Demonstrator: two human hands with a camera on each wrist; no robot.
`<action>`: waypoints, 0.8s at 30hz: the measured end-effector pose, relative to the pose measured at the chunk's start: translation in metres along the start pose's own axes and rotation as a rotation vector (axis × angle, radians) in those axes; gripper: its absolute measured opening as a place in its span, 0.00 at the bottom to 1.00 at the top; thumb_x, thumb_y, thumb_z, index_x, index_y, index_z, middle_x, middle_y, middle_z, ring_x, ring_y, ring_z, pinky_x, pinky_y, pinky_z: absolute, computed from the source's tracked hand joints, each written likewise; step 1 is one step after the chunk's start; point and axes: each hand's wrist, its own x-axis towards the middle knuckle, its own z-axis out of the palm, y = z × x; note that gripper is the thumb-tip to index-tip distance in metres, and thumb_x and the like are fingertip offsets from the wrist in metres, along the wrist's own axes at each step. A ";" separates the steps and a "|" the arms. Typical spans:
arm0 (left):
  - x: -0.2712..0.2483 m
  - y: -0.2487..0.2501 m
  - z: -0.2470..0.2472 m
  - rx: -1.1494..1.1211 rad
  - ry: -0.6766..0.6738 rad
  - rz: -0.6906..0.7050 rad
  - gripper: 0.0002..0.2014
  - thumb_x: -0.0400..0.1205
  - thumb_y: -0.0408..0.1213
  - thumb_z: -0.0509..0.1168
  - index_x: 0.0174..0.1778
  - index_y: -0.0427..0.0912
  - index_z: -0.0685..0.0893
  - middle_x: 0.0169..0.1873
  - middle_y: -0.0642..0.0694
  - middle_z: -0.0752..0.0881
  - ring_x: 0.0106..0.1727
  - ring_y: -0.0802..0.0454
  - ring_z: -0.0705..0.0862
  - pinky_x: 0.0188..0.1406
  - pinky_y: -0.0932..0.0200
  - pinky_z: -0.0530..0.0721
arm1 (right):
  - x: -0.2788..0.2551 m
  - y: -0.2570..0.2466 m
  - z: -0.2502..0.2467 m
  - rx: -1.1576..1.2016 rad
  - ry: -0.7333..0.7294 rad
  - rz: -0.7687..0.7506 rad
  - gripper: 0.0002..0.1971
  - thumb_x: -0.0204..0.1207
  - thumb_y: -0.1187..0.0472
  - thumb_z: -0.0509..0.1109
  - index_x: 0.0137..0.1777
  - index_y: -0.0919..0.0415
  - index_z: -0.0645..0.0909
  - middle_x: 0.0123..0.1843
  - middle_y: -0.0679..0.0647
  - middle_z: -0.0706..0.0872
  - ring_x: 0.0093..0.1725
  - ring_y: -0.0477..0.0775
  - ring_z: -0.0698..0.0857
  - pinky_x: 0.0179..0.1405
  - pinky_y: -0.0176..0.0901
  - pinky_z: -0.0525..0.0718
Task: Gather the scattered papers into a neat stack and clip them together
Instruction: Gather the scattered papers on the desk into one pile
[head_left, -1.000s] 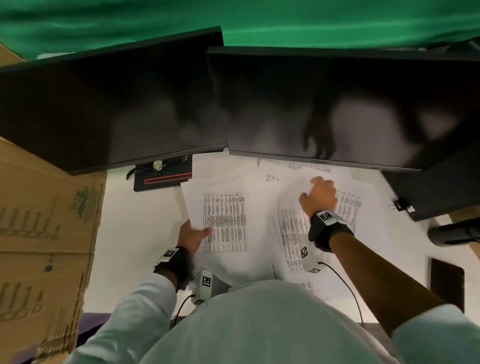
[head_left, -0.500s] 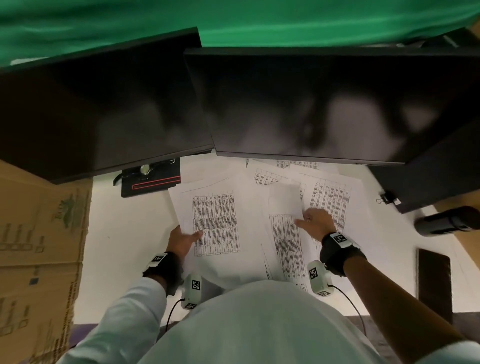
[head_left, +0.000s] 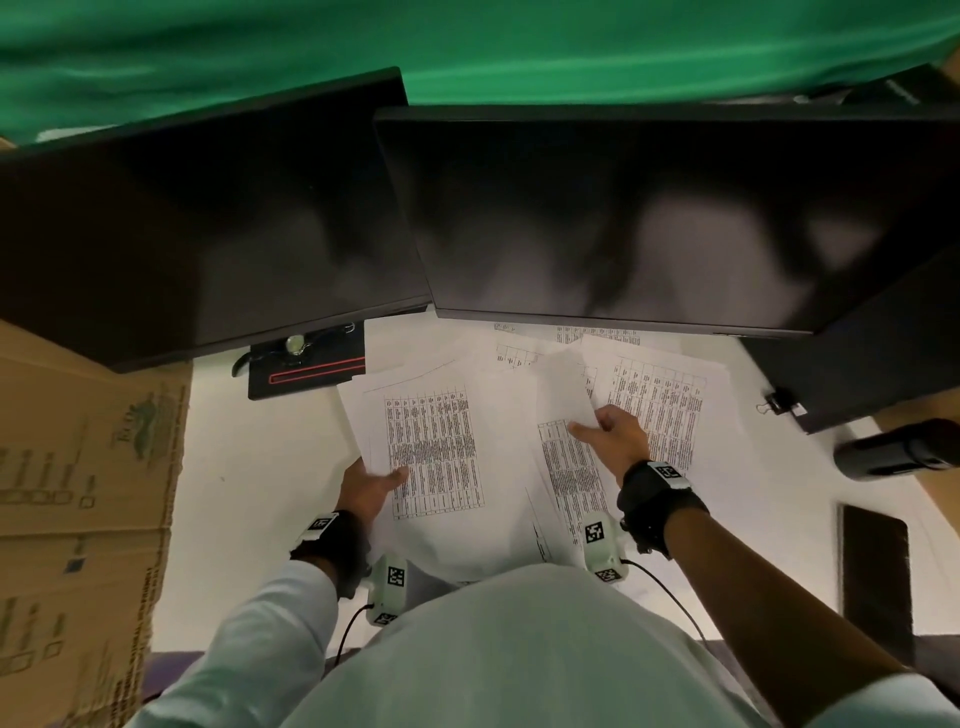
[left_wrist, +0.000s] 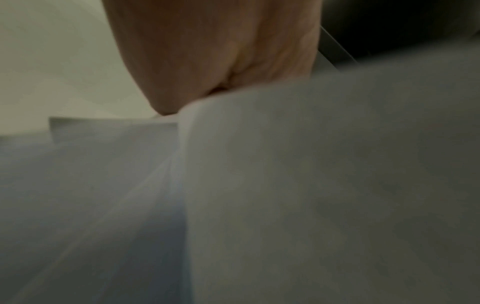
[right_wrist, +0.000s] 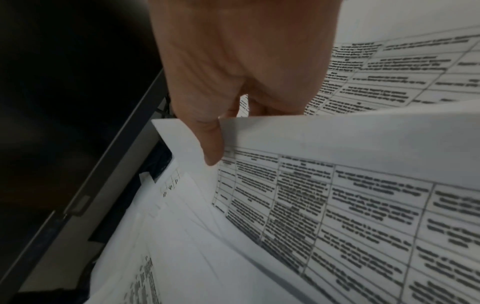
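Two hands work the printed sheets on your white desk. Your left hand grips the left edge of one table-printed sheet, thumb on top, fingers hidden beneath. Your right hand pinches the edge of a second sheet, thumb pressed on its upper face and fingers curled under it. More papers lie fanned beyond your right fingertips, under the monitor. A binder clip sits well to the right of that hand.
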 end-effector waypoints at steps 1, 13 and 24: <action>0.000 0.000 0.000 -0.004 0.001 0.002 0.19 0.74 0.31 0.77 0.60 0.40 0.83 0.58 0.44 0.88 0.60 0.42 0.84 0.65 0.48 0.77 | 0.002 0.001 0.002 -0.028 0.023 0.008 0.17 0.69 0.58 0.80 0.54 0.63 0.81 0.57 0.59 0.86 0.58 0.62 0.85 0.46 0.44 0.84; 0.001 -0.001 0.000 0.011 -0.006 0.021 0.20 0.75 0.29 0.76 0.63 0.38 0.83 0.58 0.41 0.88 0.60 0.41 0.85 0.68 0.44 0.78 | 0.005 -0.011 0.013 -0.051 0.004 0.120 0.41 0.64 0.65 0.82 0.75 0.62 0.65 0.67 0.61 0.82 0.63 0.64 0.84 0.38 0.37 0.81; -0.002 0.000 0.001 -0.021 -0.006 0.022 0.22 0.75 0.29 0.76 0.65 0.37 0.83 0.59 0.42 0.88 0.61 0.42 0.84 0.67 0.47 0.77 | 0.006 -0.005 -0.023 -0.185 0.222 0.104 0.25 0.74 0.55 0.77 0.62 0.73 0.80 0.61 0.61 0.82 0.61 0.61 0.82 0.58 0.48 0.81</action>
